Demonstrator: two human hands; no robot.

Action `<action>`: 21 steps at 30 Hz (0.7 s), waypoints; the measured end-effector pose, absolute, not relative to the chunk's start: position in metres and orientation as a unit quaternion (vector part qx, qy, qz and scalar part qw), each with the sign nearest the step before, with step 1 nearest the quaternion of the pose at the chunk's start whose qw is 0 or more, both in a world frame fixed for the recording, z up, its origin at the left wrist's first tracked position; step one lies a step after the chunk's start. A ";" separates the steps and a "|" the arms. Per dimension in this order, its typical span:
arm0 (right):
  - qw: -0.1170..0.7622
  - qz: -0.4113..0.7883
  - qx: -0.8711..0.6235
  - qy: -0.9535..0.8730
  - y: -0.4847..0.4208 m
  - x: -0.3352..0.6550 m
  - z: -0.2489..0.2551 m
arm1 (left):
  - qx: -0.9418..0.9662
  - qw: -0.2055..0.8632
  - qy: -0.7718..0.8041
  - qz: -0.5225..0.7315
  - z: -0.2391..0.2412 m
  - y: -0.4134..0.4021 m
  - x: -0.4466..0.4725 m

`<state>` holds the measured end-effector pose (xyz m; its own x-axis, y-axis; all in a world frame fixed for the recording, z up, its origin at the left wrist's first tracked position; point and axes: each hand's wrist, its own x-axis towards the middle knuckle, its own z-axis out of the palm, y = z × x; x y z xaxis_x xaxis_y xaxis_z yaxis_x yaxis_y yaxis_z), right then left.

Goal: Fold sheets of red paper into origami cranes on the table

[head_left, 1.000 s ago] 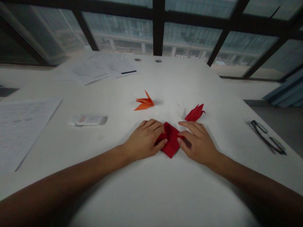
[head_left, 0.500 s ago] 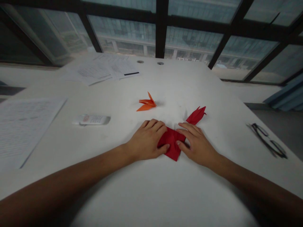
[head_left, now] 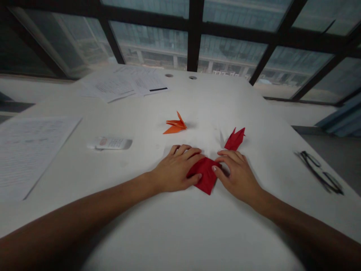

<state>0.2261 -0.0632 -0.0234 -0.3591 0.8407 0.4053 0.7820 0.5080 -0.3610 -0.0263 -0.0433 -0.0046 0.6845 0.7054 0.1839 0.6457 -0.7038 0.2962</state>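
A folded square of red origami paper (head_left: 207, 176) lies on the white table between my hands, one corner towards me. My left hand (head_left: 176, 169) holds its left side, with the fingers over the far edge and the thumb pressed on top. At the right corner, my right hand (head_left: 238, 175) grips the paper between thumb and forefinger. Just beyond the right hand stands a folded red paper figure (head_left: 235, 139). An orange paper crane (head_left: 176, 125), with pointed tips, sits farther back, left of the middle.
Left of my hands lies a white bottle-like item with printed marks (head_left: 113, 143). Printed sheets (head_left: 34, 150) cover the left side, and more papers (head_left: 121, 82) lie at the back. Black-framed glasses (head_left: 321, 171) rest near the right edge. Windows (head_left: 152, 45) rise behind the table.
The red paper's top now looks smoother and flatter between my hands. My left forefinger has stretched along its far edge, and my right hand has shifted slightly right.
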 end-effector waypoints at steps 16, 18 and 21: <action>0.350 0.209 -0.436 -0.802 -0.063 0.229 -0.017 | 0.919 0.090 0.362 0.128 -0.003 -0.043 -0.027; 0.340 0.212 -0.389 -0.830 -0.063 0.231 -0.016 | 0.919 0.088 0.363 0.127 -0.003 -0.043 -0.027; 0.346 0.172 -0.371 -0.845 -0.061 0.232 -0.017 | 0.920 0.086 0.362 0.128 -0.003 -0.042 -0.027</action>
<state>0.2322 -0.0611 -0.0168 -0.4866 0.7451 0.4562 0.5069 0.6661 -0.5472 -0.0274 -0.0423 -0.0033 0.7059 0.6869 0.1728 0.6428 -0.7237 0.2512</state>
